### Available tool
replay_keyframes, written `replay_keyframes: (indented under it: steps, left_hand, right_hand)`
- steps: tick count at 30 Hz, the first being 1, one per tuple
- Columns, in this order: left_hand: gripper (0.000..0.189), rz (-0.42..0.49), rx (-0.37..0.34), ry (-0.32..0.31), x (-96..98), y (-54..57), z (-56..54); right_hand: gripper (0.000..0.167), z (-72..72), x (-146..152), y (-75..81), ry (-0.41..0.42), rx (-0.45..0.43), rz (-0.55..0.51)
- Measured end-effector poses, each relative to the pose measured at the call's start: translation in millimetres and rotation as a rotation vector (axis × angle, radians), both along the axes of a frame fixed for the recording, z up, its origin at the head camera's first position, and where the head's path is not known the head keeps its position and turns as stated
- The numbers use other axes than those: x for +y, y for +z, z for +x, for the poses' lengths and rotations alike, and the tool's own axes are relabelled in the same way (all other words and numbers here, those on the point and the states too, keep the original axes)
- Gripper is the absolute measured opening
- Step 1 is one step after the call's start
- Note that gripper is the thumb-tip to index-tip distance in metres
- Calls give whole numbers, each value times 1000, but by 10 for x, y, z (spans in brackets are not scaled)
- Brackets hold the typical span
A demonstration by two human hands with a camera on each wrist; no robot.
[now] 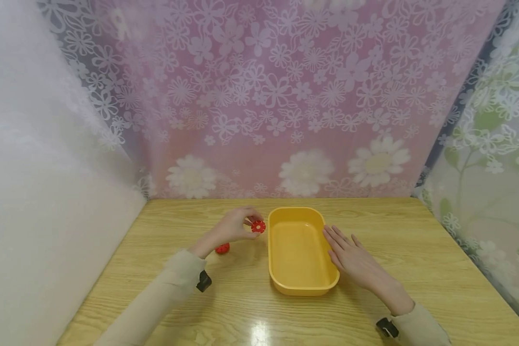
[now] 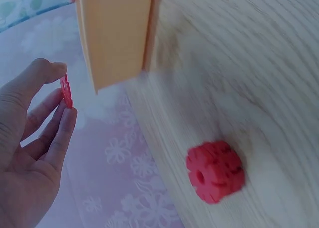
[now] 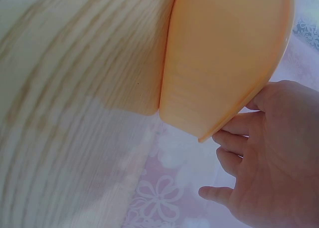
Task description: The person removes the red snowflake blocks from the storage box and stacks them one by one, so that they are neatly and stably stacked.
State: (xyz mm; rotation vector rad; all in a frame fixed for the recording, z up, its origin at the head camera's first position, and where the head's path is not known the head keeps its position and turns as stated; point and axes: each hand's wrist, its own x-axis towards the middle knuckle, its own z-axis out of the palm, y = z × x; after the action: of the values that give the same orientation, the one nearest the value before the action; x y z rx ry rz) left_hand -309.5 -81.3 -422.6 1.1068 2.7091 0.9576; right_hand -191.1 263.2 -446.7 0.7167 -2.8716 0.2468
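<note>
Between thumb and fingertips my left hand [image 1: 235, 225] pinches a thin red notched disc [image 1: 258, 227] with a hole in its middle. It holds the disc just left of the yellow plastic bin [image 1: 303, 290], above the table. Seen from the left wrist, the disc [image 2: 66, 92] is edge-on. Below that hand, a short stack of red notched discs [image 2: 215, 171] stands on the wood, partly hidden by the wrist in the head view. My right hand [image 1: 354, 257] rests with straight fingers against the bin's right rim. No discs show inside the bin.
The wooden table [image 1: 415, 269] runs back to a pink flowered cloth [image 1: 251, 158]. A pale sheet [image 1: 60, 158] hangs on the left and a leaf-patterned one [image 1: 488, 192] on the right. Dark straps [image 1: 204, 281] sit at both wrists.
</note>
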Motion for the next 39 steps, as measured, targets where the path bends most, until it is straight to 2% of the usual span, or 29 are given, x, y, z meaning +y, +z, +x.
replay_keyframes:
  steps: [10,18,23,34,39]
  left_hand:
    - [36,-22,-3,78,-382,-84,27]
    - [36,0,-32,104,-599,-155,55]
    - [38,-17,-37,128,-712,-204,57]
    - [37,-26,-52,175,-869,-339,154]
    - [35,-23,-45,188,-903,-388,195]
  right_hand:
    - [55,-7,15,-26,1,16,-6]
    - [55,-1,13,-14,-5,-5,-11]
    - [54,-7,22,-34,1,10,-12]
    - [55,-11,14,-27,10,4,-12]
    - [55,-11,19,-61,32,46,-46]
